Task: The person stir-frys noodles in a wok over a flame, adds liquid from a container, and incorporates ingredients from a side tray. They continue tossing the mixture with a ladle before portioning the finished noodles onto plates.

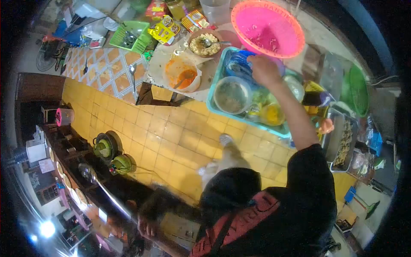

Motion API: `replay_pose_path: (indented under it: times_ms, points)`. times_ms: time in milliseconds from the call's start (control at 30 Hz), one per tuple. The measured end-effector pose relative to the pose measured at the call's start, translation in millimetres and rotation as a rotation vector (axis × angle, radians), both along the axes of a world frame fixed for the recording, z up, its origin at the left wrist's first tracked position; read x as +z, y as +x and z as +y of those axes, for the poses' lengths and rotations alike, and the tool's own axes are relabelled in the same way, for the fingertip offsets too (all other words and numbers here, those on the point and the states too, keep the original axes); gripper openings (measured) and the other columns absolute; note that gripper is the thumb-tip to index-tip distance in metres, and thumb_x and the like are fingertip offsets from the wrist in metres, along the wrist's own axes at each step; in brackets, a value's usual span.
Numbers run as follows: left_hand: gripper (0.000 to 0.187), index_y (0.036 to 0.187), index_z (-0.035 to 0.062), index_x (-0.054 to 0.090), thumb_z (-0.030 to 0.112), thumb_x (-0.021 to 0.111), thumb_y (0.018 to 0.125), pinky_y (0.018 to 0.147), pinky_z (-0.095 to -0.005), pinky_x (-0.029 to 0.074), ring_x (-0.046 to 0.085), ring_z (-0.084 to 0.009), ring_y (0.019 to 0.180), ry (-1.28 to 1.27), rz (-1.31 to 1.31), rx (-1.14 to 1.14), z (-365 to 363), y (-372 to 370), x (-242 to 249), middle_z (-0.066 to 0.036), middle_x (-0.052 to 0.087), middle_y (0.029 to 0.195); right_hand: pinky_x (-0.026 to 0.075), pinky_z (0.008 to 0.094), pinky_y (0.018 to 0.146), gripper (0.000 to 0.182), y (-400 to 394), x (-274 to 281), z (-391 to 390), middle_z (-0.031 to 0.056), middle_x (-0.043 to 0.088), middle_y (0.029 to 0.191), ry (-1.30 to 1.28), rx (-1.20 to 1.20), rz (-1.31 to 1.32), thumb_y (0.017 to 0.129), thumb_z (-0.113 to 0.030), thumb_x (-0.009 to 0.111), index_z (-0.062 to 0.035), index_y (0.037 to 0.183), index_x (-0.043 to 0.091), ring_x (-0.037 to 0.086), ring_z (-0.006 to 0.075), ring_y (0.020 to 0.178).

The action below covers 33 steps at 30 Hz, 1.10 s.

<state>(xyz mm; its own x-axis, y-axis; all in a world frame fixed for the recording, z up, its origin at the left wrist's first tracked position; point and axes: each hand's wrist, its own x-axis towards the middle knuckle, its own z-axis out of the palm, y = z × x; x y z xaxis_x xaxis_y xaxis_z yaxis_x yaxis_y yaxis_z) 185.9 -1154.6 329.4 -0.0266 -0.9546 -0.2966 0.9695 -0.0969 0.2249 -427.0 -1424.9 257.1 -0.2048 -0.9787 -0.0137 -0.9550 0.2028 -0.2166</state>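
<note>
My left hand [147, 228], at the bottom left, is wrapped round the handle of a long metal ladle [112, 195], whose bowl points up and left. My right hand [264, 70] reaches over a turquoise tray [209, 100], its fingers closed at the edge of a blue plastic item [240, 64]. Inside the tray are a round clear-rimmed container [232, 95], a bowl with yellow contents [272, 114] and small packets. A large pink basin [267, 25] stands just beyond my right hand.
Left of the tray, a tub with orange paste [183, 77] and a brown bowl of pale pieces [203, 44] stand on the table. Farther left is a green basket [129, 36]. Green gas cylinders [122, 163] stand on the yellow tiled floor. A metal tray [343, 145] sits right.
</note>
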Motion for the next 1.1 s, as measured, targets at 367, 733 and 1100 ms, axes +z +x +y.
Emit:
replay_pose_path:
  times_ms: [367,733,1100]
  points:
    - [0.021,0.106,0.0038,0.051,0.015,0.047,0.089,0.038,-0.0209,0.034,0.04,-0.0071,0.044,0.612,-0.933,-0.081,3,-13,-29,0.002,0.046,0.063,0.052,0.0443,0.069,0.02,3,-42,-16,0.0196,0.064,0.09,0.354,0.021,0.01,0.077,-0.007,0.048,-0.0024,0.085,0.066,0.064,0.0323,0.087]
    - [0.014,0.095,0.0046,0.047,0.004,0.052,0.082,0.036,-0.0248,0.032,0.04,-0.0093,0.043,0.356,-1.02,-0.555,-25,-146,31,0.001,0.042,0.063,0.052,0.0419,0.06,0.015,69,-21,48,0.0161,0.062,0.076,0.02,0.026,-0.208,0.076,-0.008,0.051,-0.0022,0.075,0.064,0.063,0.0303,0.068]
    - [0.022,0.083,0.0045,0.05,0.011,0.063,0.066,0.035,-0.0236,0.03,0.039,-0.0084,0.039,0.503,-1.063,-0.691,-24,-176,40,0.002,0.044,0.054,0.05,0.0423,0.073,0.017,66,-15,59,0.0194,0.064,0.083,0.32,0.14,-0.213,0.072,-0.009,0.053,-0.0024,0.08,0.066,0.063,0.0341,0.08]
